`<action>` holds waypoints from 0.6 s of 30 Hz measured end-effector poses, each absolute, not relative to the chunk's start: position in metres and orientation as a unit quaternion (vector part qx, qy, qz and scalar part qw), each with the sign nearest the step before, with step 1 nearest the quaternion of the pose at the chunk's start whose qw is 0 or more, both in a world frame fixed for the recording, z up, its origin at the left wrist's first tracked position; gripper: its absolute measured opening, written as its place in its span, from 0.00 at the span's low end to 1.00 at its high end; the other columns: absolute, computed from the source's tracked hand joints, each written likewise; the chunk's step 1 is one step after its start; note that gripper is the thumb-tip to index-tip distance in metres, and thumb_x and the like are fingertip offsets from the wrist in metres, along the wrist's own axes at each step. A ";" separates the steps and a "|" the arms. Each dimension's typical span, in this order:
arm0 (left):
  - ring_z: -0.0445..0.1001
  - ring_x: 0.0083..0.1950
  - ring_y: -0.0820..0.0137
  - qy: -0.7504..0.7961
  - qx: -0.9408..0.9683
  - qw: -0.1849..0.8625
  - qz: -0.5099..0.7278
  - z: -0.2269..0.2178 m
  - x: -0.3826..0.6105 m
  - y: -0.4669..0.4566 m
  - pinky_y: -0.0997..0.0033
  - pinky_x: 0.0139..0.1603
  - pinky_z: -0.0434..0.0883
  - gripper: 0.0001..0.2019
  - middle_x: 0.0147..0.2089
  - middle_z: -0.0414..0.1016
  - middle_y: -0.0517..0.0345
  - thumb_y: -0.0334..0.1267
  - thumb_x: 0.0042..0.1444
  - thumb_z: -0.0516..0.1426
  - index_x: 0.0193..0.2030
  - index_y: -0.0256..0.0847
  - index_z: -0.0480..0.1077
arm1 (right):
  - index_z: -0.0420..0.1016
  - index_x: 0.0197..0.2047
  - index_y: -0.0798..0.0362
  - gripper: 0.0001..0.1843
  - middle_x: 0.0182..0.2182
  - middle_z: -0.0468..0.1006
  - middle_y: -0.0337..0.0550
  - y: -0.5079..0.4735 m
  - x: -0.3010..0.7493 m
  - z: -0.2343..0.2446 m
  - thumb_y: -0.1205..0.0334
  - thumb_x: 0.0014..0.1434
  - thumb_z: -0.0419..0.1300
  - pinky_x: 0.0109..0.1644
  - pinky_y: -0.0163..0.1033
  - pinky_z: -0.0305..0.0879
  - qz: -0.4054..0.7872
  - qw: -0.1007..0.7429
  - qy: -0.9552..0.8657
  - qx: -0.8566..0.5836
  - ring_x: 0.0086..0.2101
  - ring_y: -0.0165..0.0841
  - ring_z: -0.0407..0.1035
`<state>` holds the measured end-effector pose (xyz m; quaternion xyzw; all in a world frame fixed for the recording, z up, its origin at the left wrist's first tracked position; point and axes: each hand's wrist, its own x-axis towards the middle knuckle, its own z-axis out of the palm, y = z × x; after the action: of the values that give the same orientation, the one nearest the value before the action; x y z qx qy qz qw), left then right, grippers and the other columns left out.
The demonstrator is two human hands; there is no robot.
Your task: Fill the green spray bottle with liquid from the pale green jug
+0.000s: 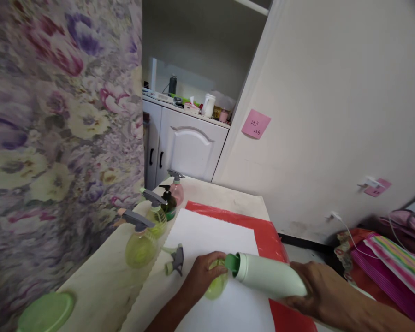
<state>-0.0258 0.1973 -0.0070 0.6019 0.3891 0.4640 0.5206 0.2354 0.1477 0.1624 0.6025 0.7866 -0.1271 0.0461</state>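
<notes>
My left hand (202,273) is closed around the top of a clear yellow-green spray bottle (216,288) without its spray head, on a white sheet. My right hand (313,288) grips the base end of a pale green cylindrical flask (269,274). The flask lies nearly level, its open mouth toward the yellow-green bottle's top. A green piece (232,263) sits between the two mouths; whether it is a spout, a funnel or liquid I cannot tell. Left of my left hand, a loose grey trigger spray head (175,260) lies on the sheet.
Along the table's left side stand yellow-green spray bottles (140,249), a dark pump bottle (168,205) and a pink spray bottle (176,191). A green round lid-like object (46,313) is at lower left. Red plastic (266,235) lies under the white sheet (217,233). A wall stands behind.
</notes>
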 end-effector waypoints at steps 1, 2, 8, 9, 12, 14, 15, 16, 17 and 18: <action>0.76 0.45 0.59 0.390 0.602 0.520 0.464 -0.007 -0.026 0.197 0.66 0.48 0.68 0.11 0.41 0.82 0.56 0.36 0.50 0.60 0.41 0.40 0.78 | 0.76 0.35 0.48 0.12 0.29 0.83 0.42 0.147 0.235 0.163 0.52 0.50 0.61 0.29 0.37 0.59 -0.131 0.046 0.785 0.604 0.29 0.38 0.75; 0.76 0.46 0.59 0.390 0.602 0.519 0.464 -0.007 -0.026 0.197 0.66 0.49 0.68 0.11 0.41 0.82 0.56 0.36 0.50 0.60 0.41 0.40 0.78 | 0.76 0.35 0.48 0.12 0.28 0.83 0.42 0.147 0.235 0.163 0.52 0.49 0.61 0.29 0.37 0.59 -0.135 0.046 0.784 0.605 0.29 0.38 0.75; 0.76 0.45 0.60 0.387 0.602 0.520 0.466 -0.008 -0.026 0.197 0.67 0.48 0.68 0.11 0.41 0.82 0.56 0.36 0.51 0.59 0.41 0.40 0.78 | 0.76 0.34 0.49 0.11 0.27 0.82 0.41 0.148 0.233 0.164 0.53 0.49 0.61 0.28 0.36 0.59 -0.137 0.053 0.780 0.608 0.28 0.37 0.75; 0.76 0.46 0.60 0.385 0.602 0.521 0.466 -0.008 -0.026 0.197 0.67 0.48 0.68 0.11 0.41 0.82 0.56 0.36 0.51 0.60 0.41 0.40 0.78 | 0.76 0.34 0.48 0.11 0.28 0.82 0.41 0.148 0.233 0.165 0.53 0.49 0.61 0.29 0.36 0.59 -0.139 0.051 0.781 0.606 0.28 0.37 0.75; 0.76 0.46 0.60 0.382 0.601 0.525 0.466 -0.008 -0.026 0.198 0.67 0.49 0.68 0.11 0.41 0.82 0.56 0.35 0.51 0.60 0.41 0.40 0.78 | 0.76 0.35 0.48 0.11 0.28 0.82 0.41 0.147 0.232 0.165 0.52 0.49 0.61 0.29 0.36 0.59 -0.135 0.050 0.783 0.605 0.28 0.37 0.75; 0.76 0.46 0.60 0.381 0.600 0.527 0.466 -0.007 -0.027 0.198 0.67 0.49 0.68 0.11 0.41 0.82 0.56 0.35 0.51 0.60 0.41 0.40 0.78 | 0.76 0.35 0.48 0.11 0.28 0.82 0.41 0.146 0.232 0.166 0.52 0.49 0.61 0.29 0.36 0.59 -0.131 0.052 0.780 0.610 0.28 0.37 0.74; 0.76 0.46 0.59 0.381 0.600 0.527 0.466 -0.007 -0.027 0.198 0.67 0.48 0.68 0.11 0.41 0.82 0.56 0.35 0.51 0.60 0.41 0.40 0.78 | 0.76 0.34 0.49 0.11 0.28 0.82 0.41 0.146 0.231 0.167 0.52 0.49 0.61 0.28 0.36 0.59 -0.133 0.053 0.779 0.611 0.28 0.37 0.74; 0.76 0.46 0.60 0.381 0.599 0.528 0.466 -0.006 -0.027 0.197 0.67 0.48 0.68 0.11 0.41 0.82 0.56 0.35 0.51 0.60 0.41 0.40 0.78 | 0.76 0.34 0.49 0.11 0.28 0.82 0.41 0.145 0.231 0.167 0.53 0.50 0.61 0.29 0.36 0.59 -0.133 0.052 0.779 0.610 0.28 0.37 0.74; 0.76 0.46 0.60 0.381 0.598 0.529 0.466 -0.006 -0.027 0.197 0.67 0.48 0.68 0.11 0.41 0.82 0.56 0.35 0.51 0.60 0.41 0.40 0.78 | 0.76 0.34 0.48 0.11 0.28 0.82 0.41 0.146 0.231 0.167 0.52 0.49 0.61 0.29 0.36 0.59 -0.133 0.051 0.780 0.609 0.28 0.37 0.74; 0.76 0.45 0.60 0.382 0.597 0.530 0.465 -0.006 -0.028 0.197 0.67 0.48 0.68 0.11 0.41 0.82 0.56 0.35 0.51 0.60 0.41 0.40 0.78 | 0.76 0.34 0.48 0.11 0.28 0.82 0.41 0.146 0.231 0.167 0.52 0.49 0.62 0.29 0.36 0.59 -0.132 0.051 0.781 0.608 0.28 0.37 0.74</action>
<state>-0.0276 0.1966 -0.0057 0.5970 0.3824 0.4654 0.5299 0.2308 0.1459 0.1673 0.6079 0.7813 -0.1323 0.0510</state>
